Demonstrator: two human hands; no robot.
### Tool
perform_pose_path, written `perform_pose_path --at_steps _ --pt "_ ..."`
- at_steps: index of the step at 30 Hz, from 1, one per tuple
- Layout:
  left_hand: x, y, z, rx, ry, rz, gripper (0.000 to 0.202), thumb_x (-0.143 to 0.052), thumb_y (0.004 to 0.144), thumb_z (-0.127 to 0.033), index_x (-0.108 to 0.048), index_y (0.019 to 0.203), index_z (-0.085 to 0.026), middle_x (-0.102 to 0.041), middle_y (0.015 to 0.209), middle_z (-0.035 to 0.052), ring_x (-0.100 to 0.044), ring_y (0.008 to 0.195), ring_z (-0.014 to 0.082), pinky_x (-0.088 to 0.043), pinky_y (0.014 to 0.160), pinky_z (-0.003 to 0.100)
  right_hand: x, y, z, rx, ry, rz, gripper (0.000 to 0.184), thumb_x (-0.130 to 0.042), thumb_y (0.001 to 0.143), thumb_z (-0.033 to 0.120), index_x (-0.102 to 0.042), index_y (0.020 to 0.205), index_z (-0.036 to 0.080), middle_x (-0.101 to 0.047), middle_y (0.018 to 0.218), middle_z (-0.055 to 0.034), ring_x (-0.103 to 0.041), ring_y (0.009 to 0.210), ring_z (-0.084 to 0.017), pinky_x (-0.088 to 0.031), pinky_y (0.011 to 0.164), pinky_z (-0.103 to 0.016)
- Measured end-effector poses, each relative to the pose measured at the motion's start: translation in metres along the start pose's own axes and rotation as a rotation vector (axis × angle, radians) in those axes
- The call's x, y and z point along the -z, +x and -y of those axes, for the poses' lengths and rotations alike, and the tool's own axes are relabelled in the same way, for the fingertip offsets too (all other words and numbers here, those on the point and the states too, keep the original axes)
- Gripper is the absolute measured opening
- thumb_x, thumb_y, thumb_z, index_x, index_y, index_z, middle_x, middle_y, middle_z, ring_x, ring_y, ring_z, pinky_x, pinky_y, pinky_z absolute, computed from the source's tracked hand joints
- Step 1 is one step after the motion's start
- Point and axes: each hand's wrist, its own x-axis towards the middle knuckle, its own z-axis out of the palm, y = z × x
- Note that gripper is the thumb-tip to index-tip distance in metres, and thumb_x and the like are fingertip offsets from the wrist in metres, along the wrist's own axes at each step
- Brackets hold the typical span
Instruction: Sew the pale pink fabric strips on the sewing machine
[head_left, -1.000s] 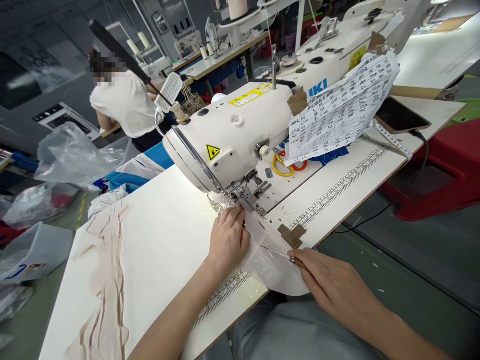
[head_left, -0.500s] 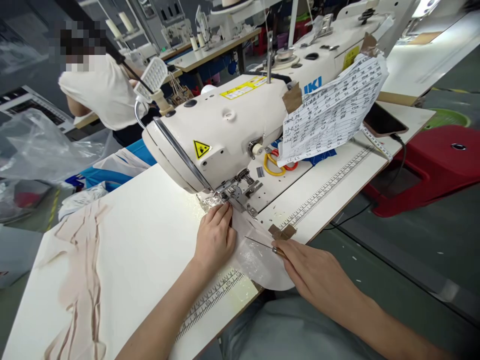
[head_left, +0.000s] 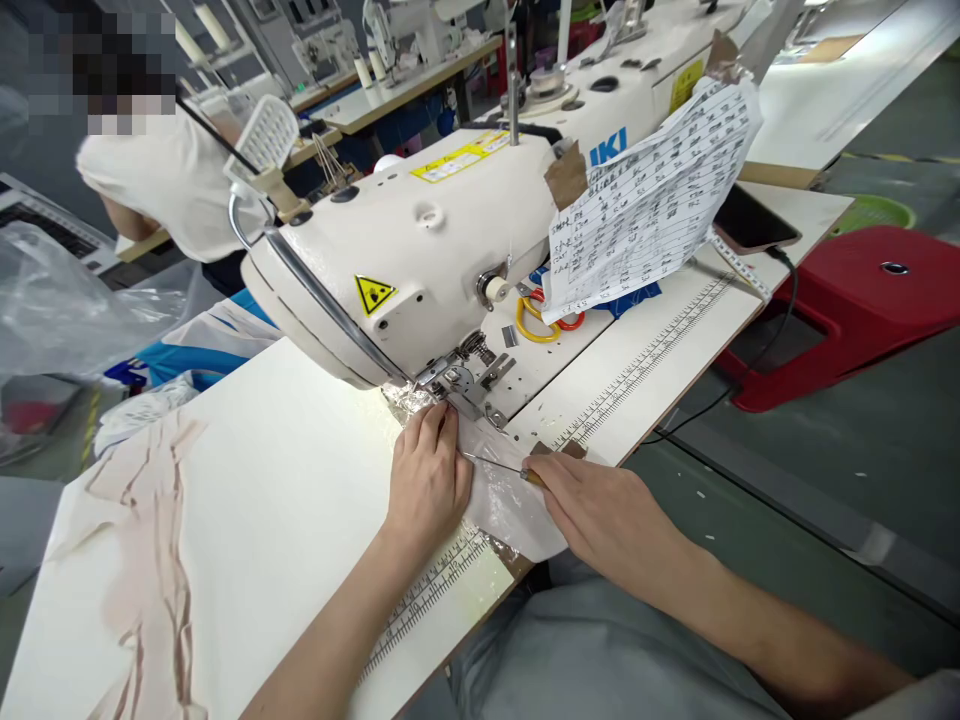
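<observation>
My left hand (head_left: 427,478) lies on a pale sheer fabric piece (head_left: 510,505), fingers together, fingertips pressing it down just in front of the presser foot (head_left: 457,385) of a white sewing machine (head_left: 420,250). My right hand (head_left: 600,515) grips a thin metal awl (head_left: 499,465) with a wooden handle; its tip points left toward the fabric near my left fingers. The fabric hangs over the table's front edge.
Pink fabric strips (head_left: 157,560) lie at the table's left. Yellow scissors (head_left: 536,325), a taped paper sheet (head_left: 645,200) and a phone (head_left: 750,225) sit right of the machine. A red stool (head_left: 855,310) stands at right. Another person (head_left: 157,170) works behind.
My right hand with the awl has moved left and forward toward the presser foot. My left hand stays on the fabric. The view has shifted right.
</observation>
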Motion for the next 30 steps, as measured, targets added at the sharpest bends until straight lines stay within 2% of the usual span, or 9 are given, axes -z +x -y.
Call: perform_pose_path --at_steps 3,8,12,20,30 --pt "0.001 -0.002 -0.001 -0.016 0.006 0.006 0.045 -0.040 0.089 -0.016 -0.051 0.130 -0.005 -0.054 0.132 0.0211 -0.046 0.125 0.0346 -0.045 0.100 0.051 0.003 0.006 0.003 -0.041 0.013 0.041 0.025 -0.052 0.087 0.001 -0.059 0.106 0.015 -0.068 0.084 -0.0033 -0.068 0.074 -0.017 -0.040 0.054 -0.026" --pt "0.002 -0.004 -0.005 -0.021 0.020 -0.003 0.046 -0.039 0.090 -0.018 -0.050 0.134 -0.008 -0.054 0.134 0.0203 -0.046 0.127 0.0347 -0.044 0.099 0.051 0.002 0.012 0.005 -0.027 0.016 -0.004 0.023 -0.055 0.085 0.001 -0.060 0.103 0.014 -0.067 0.080 -0.0029 -0.067 0.069 -0.017 -0.037 0.051 -0.026" --pt "0.003 -0.006 -0.007 -0.052 0.035 -0.004 0.045 -0.040 0.090 -0.018 -0.050 0.132 -0.006 -0.054 0.135 0.0214 -0.047 0.127 0.0346 -0.043 0.100 0.049 0.000 0.013 0.006 -0.032 0.037 -0.022 0.023 -0.056 0.085 0.000 -0.060 0.103 0.015 -0.066 0.080 -0.0022 -0.066 0.068 -0.017 -0.036 0.051 -0.026" --pt "0.004 -0.008 -0.010 -0.075 0.061 0.008 0.044 -0.040 0.090 -0.019 -0.050 0.131 -0.006 -0.056 0.133 0.0200 -0.049 0.125 0.0341 -0.043 0.100 0.048 0.006 0.019 0.012 -0.038 0.055 0.044 0.022 -0.053 0.086 0.000 -0.058 0.101 0.016 -0.066 0.081 -0.0023 -0.066 0.070 -0.017 -0.032 0.050 -0.027" --pt "0.006 -0.004 -0.008 -0.052 0.086 0.006 0.042 -0.042 0.090 -0.019 -0.053 0.128 -0.008 -0.056 0.131 0.0204 -0.048 0.124 0.0343 -0.042 0.099 0.050 0.004 0.031 0.017 -0.023 0.016 0.078 0.023 -0.050 0.087 0.000 -0.056 0.100 0.018 -0.068 0.084 -0.0032 -0.068 0.074 -0.019 -0.037 0.053 -0.026"
